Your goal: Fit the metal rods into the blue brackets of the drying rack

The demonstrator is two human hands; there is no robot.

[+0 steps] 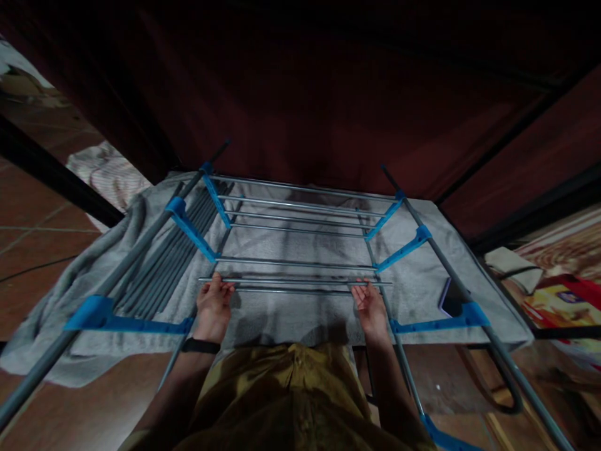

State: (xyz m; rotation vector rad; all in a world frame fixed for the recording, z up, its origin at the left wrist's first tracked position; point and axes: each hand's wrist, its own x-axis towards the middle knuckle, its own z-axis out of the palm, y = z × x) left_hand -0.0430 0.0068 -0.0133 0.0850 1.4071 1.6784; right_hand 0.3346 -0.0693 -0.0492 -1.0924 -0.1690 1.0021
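My left hand (214, 305) and my right hand (369, 304) each pinch a thin grey metal rod (291, 281) near its ends, level across my front. A similar rod lies just below it; I cannot tell if it is held too. Around my hands stands a rack frame of grey tubes joined by blue plastic brackets (190, 230). Several crossbars (300, 264) span the brackets farther away. The nearest left bracket (136, 322) and nearest right bracket (441, 321) show no bar between them.
A grey blanket (263, 322) covers the surface under the frame. Several loose tubes (164, 266) lie at left. A phone (451, 298) rests by the right upright. A dark red panel (300, 113) stands behind. A red and yellow package (566, 300) is at far right.
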